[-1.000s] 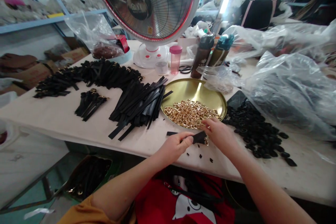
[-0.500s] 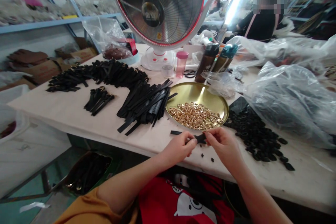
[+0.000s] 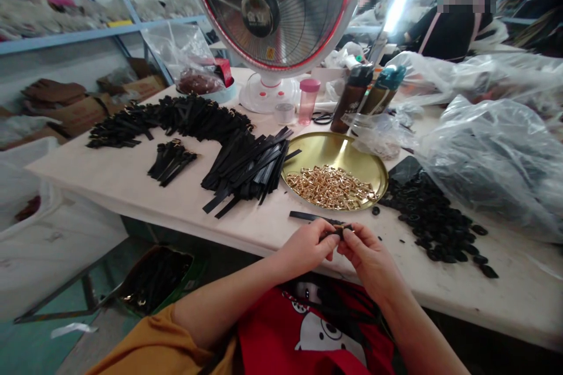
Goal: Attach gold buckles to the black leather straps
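Note:
Near the table's front edge, my left hand [image 3: 312, 245] pinches a black strap [image 3: 308, 216] whose flat tail sticks out to the left, past the fingers. My right hand [image 3: 366, 251] meets it and has thumb and fingers closed on the strap's other end, where a small bit of gold metal shows. Fingers hide most of that end. Just beyond both hands lies a round gold tray [image 3: 352, 149] with a heap of small gold metal fittings [image 3: 329, 187]. Left of the tray is a pile of loose black straps [image 3: 250, 170].
A heap of black round pieces [image 3: 440, 220] spreads to the right, beside clear plastic bags [image 3: 492, 158]. A small bundle of straps [image 3: 170, 163] and a long row of strap bundles [image 3: 176, 114] lie left. A fan heater [image 3: 268, 94] and bottles [image 3: 349, 99] stand behind.
My hands have come closer together, the right one turning inward over the strap's end. The view has shifted slightly. A black round piece now shows beside the tray's right front rim.

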A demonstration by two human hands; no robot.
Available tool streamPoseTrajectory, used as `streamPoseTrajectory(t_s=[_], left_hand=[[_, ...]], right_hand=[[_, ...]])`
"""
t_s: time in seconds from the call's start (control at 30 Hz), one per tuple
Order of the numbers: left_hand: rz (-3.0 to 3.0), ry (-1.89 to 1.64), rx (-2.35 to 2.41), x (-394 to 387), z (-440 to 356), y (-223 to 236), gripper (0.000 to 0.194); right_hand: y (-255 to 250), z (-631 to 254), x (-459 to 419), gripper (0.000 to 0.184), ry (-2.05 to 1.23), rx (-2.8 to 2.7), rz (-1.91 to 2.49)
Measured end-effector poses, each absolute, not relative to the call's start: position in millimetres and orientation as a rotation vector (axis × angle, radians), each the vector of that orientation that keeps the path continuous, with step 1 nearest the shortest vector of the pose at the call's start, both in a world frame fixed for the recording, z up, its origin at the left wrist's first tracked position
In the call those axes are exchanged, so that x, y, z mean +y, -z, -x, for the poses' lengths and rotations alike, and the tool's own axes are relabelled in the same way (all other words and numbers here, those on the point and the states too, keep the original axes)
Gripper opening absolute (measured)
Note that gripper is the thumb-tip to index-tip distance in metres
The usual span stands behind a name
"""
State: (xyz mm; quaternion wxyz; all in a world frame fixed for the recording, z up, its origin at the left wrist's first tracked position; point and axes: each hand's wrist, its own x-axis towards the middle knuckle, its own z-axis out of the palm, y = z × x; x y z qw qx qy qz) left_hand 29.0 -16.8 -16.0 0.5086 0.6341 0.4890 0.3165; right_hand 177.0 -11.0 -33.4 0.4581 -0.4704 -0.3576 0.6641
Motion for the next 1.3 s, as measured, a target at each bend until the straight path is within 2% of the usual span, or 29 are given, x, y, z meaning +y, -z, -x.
streamPoseTrajectory(t_s=[0.3,0.7,0.9,1.07,1.3], left_hand=[[-1.636,-0.674,1.271,-16.7,-28.3,18.4,0.02],[-1.727,-0.565,1.37,-19.7,-22.7,11.8,0.015],[-1.637,-0.6,1.262,-21.9,-20.7,8.2,0.017],[-1.396,-0.507,1.107,-22.9,-17.1,8.3,0.027],[-1.475,-0.497,1.087,-25.3,-14.7,11.2,0.021]], right_hand=[[40.5,-179.4,-12.6,0.02,-1.857,-0.643,1.068],[41.1,-177.7,-15.4,0.022,-1.721,-0.401,1.115],[38.2,-182.6,-14.3,0.022,-1.738,-0.419,1.094],[36.2,-183.7,-17.7,0.021,-1.711,-0.453,1.09],[37.6,-181.7,-23.6,0.019,-1.712,-0.514,1.108]])
